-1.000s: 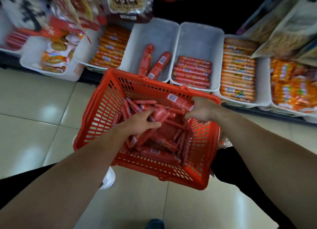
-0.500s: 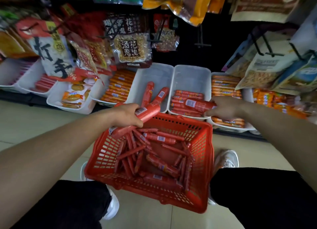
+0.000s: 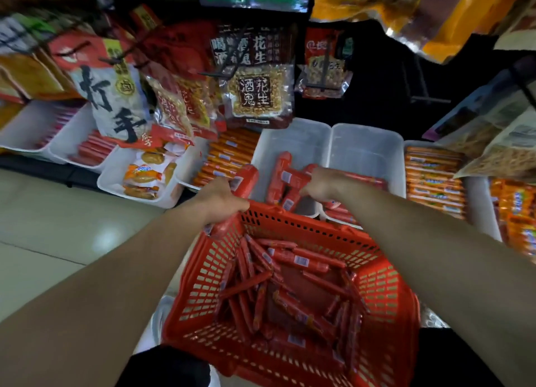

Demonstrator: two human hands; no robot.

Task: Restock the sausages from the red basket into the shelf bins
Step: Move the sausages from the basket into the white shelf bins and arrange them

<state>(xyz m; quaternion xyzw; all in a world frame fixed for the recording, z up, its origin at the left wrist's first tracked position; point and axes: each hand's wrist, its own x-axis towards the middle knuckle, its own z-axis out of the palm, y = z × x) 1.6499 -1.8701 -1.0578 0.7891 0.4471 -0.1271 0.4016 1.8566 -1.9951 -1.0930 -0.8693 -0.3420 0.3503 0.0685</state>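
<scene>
Change: since half a second ago, both hands have been carried forward from the red basket (image 3: 385, 314) toward the white bin (image 3: 293, 137) at centre frame. The right hand (image 3: 323, 183) has been swung leftward from over the neighbouring bin (image 3: 365, 149).
Meaning for the task: two thick sausages have been taken clear of the basket and are judged to be about to be laid with the few already in the white bin. Restocking is judged far from done, since many are left in the basket.
Left hand (image 3: 223, 196): held at the basket's far rim, left of centre, knuckles up. The fingers are wrapped round a thick sausage (image 3: 246, 179), which is angled up and right, its tip at the bin's left edge.
Right hand: reached low into the white bin with the wrist bent down. The fingers are curled on the end of a second sausage (image 3: 291, 182), which is pointed leftward among those in the bin.
Remaining stock: thin sausages (image 3: 290, 285) are seen heaped in the basket, in the lower centre of the frame.
</scene>
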